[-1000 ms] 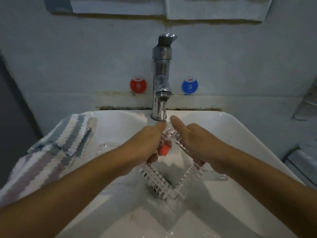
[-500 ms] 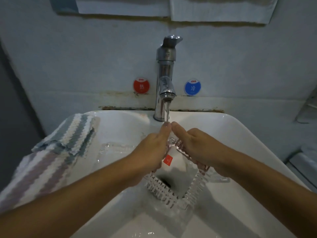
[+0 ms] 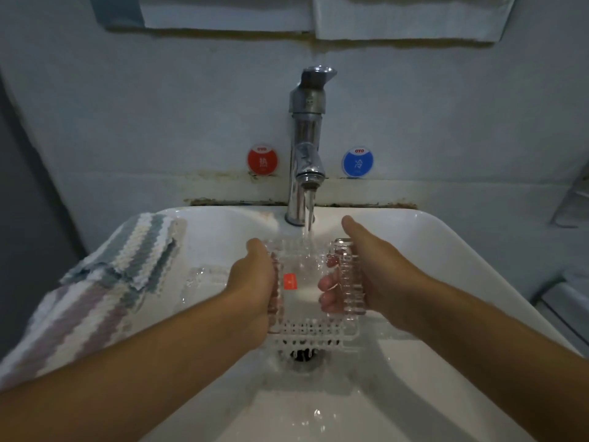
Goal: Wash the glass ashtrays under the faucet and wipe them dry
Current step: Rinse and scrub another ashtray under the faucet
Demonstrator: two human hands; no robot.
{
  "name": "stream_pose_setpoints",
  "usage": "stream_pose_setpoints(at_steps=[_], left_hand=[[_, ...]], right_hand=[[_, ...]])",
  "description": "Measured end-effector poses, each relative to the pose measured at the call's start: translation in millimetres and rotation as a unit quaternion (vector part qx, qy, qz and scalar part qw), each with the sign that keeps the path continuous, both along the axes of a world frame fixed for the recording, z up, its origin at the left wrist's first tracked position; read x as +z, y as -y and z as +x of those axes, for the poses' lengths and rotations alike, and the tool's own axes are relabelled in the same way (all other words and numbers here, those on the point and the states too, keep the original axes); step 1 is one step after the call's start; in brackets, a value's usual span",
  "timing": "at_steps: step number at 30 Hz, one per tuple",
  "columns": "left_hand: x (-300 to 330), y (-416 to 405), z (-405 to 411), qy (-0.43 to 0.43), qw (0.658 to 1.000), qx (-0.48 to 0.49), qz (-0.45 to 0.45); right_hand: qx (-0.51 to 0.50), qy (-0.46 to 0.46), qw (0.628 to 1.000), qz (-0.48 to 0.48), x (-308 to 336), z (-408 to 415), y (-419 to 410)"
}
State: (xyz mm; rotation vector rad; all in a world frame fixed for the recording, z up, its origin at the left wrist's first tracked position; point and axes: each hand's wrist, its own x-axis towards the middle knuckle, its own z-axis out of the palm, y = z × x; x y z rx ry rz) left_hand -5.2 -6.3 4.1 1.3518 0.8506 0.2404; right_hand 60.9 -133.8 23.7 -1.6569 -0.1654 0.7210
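Note:
A square clear glass ashtray (image 3: 314,333) with ribbed walls and a small red sticker hangs over the basin, square to me, under the running stream from the chrome faucet (image 3: 306,148). My left hand (image 3: 255,282) grips its left wall. My right hand (image 3: 366,269) grips its right wall, fingers curled underneath and showing through the glass. A second clear ashtray (image 3: 204,279) lies on the sink's left inner slope, faint against the white.
The white sink (image 3: 430,250) has its drain (image 3: 302,355) right below the held ashtray. A striped cloth (image 3: 105,282) hangs over the sink's left rim. Red and blue round stickers sit on the wall beside the faucet. A shelf edge shows at far right.
The ashtray has turned from a diamond stance to square-on. My hands moved apart from its top corner to its left and right walls. The view also shifted.

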Motion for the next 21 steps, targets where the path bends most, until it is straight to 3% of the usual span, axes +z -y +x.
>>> stream_pose_setpoints(at_steps=[5,8,12,16,21], left_hand=[[-4.1,-1.1,-0.2,0.054,0.996,0.021,-0.064],[-5.7,-7.3,2.0,0.055,0.993,-0.028,-0.103],[5.7,-12.9,4.7,0.073,0.986,-0.101,-0.112],[17.4,-13.9,1.7,0.036,0.978,-0.200,-0.048],[11.4,3.5,2.0,0.018,0.958,-0.218,0.185]], right_hand=[[-0.060,0.061,0.996,-0.031,-3.1,-10.8,-4.5],[-0.095,0.124,0.985,-0.072,-7.5,-7.5,-5.6],[-0.067,0.135,0.983,-0.101,-0.7,6.4,-0.3],[-0.005,0.174,0.974,-0.147,13.1,18.0,8.8],[0.038,0.232,0.952,-0.196,11.5,12.7,7.7]])
